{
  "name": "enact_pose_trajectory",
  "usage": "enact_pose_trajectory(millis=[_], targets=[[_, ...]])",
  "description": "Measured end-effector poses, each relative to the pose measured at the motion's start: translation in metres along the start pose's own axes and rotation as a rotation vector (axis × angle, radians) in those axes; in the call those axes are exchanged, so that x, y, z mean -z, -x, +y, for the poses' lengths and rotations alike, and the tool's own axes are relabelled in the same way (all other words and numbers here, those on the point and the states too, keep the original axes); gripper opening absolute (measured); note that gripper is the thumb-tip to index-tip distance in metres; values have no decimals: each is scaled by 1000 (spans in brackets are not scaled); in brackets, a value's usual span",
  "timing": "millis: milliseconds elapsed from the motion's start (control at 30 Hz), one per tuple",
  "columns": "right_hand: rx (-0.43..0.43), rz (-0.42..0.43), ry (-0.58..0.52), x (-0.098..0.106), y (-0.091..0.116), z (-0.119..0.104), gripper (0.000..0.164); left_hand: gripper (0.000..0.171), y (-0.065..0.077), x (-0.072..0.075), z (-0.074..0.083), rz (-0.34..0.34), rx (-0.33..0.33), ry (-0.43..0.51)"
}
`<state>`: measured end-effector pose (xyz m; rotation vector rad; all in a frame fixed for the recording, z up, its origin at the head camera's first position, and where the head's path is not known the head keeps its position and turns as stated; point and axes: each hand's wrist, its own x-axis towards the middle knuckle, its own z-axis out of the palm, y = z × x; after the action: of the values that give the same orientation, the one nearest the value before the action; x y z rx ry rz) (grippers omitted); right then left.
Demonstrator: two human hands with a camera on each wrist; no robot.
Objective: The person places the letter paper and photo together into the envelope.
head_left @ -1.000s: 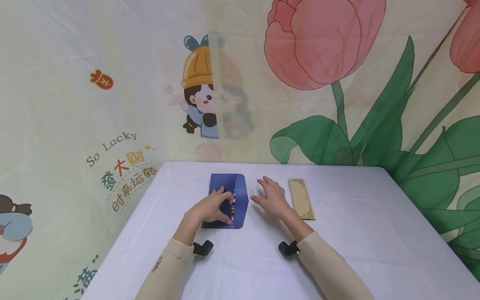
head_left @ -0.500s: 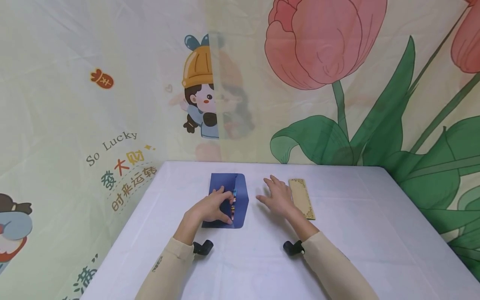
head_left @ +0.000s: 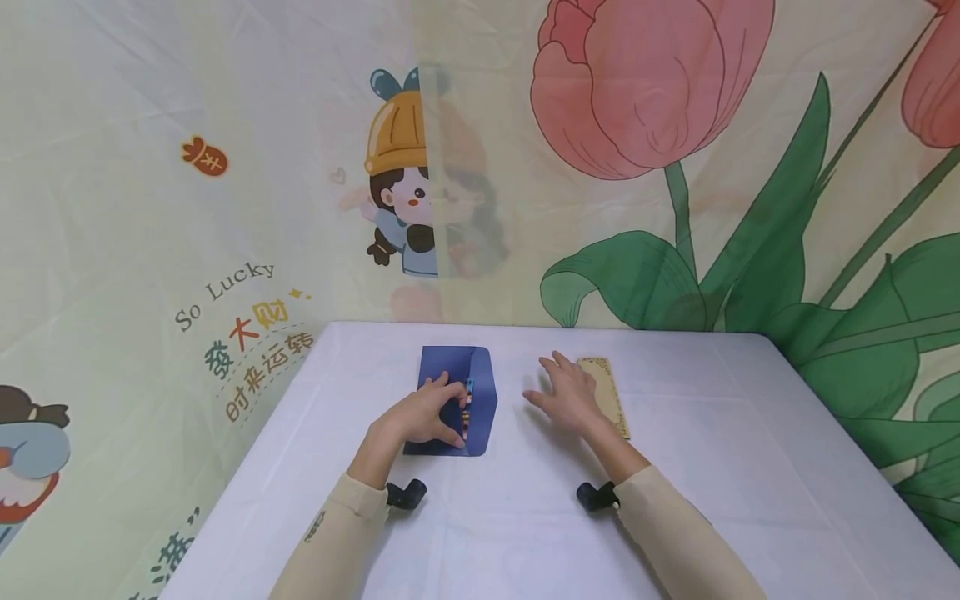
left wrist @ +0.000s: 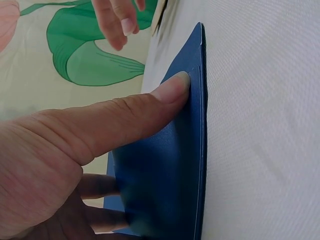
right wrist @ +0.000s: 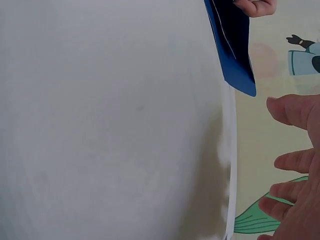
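Take 12 o'clock as the far side of the head view. The printed backdrop [head_left: 487, 50] rises beyond the 12 o'clock edge of the white-covered counter [head_left: 517, 533]. Your left sleeve [head_left: 330, 533] enters from 7 o'clock and your right sleeve [head_left: 690, 542] from 5 o'clock.

The blue envelope [head_left: 484, 408] lies on the counter with its flap folded out toward 3 o'clock. Your left grip [head_left: 422, 417] holds it: the thumb presses the panel near the 6 o'clock end of the mouth, and the curved fingers sit nearer 12 o'clock. Your right grip [head_left: 567, 396] is spread and holds nothing; it hangs above the counter, fingers directed between 10 and 11 o'clock.

Governing relation: your right grip stands between the envelope, at 9 o'clock from it, and the tan card [head_left: 609, 392], at 3 o'clock. The card lies flat, partly hidden by that grip. Its long axis runs from between 11 and 12 o'clock to between 5 and 6. Your right grip is the nearer one to the card; contact between them cannot be confirmed.

A black wrist unit [head_left: 407, 496] projects from your left cuff. Small multicoloured contents [head_left: 467, 421] show in the envelope's mouth; they are too small to identify.
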<state>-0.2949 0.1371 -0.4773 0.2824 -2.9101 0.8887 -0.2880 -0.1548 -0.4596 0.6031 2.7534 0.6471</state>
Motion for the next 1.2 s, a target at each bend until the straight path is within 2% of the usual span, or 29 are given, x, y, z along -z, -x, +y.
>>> enact_pose_trajectory(millis=[733, 1200], targets=[[-53, -42, 38, 12, 6, 26, 76, 55, 1, -1, 0, 7, -5, -7], [-82, -45, -1, 21, 9, 37, 76, 55, 2, 0, 1, 8, -5, -5]])
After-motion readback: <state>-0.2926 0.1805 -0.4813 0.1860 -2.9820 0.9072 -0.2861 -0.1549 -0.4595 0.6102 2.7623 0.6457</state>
